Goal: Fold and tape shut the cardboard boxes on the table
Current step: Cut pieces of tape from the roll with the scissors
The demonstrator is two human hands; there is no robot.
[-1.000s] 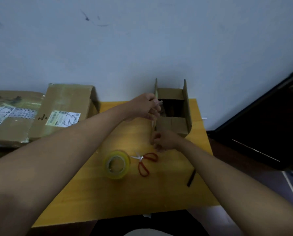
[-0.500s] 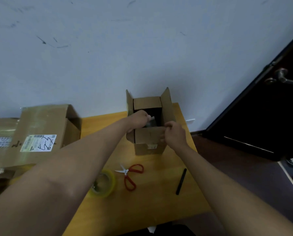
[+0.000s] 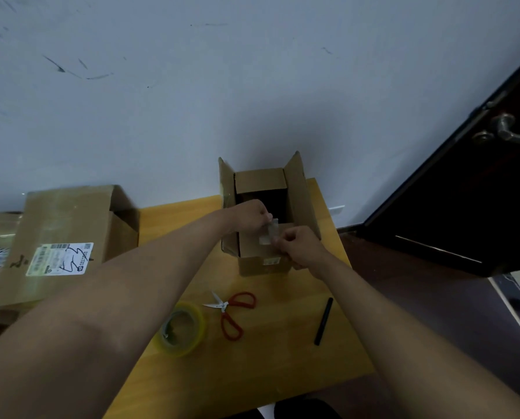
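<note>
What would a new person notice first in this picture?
First, the two hands, left hand and right hand, pinching a strip of tape over the open box at the table's far edge. Nearer lie red scissors and a tape roll.

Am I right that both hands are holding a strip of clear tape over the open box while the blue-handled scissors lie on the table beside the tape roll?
Nearly: the scissors have red handles, not blue, as the head view shows. Otherwise yes: the left hand and right hand pinch the tape strip over the open box, beside the tape roll.
</note>
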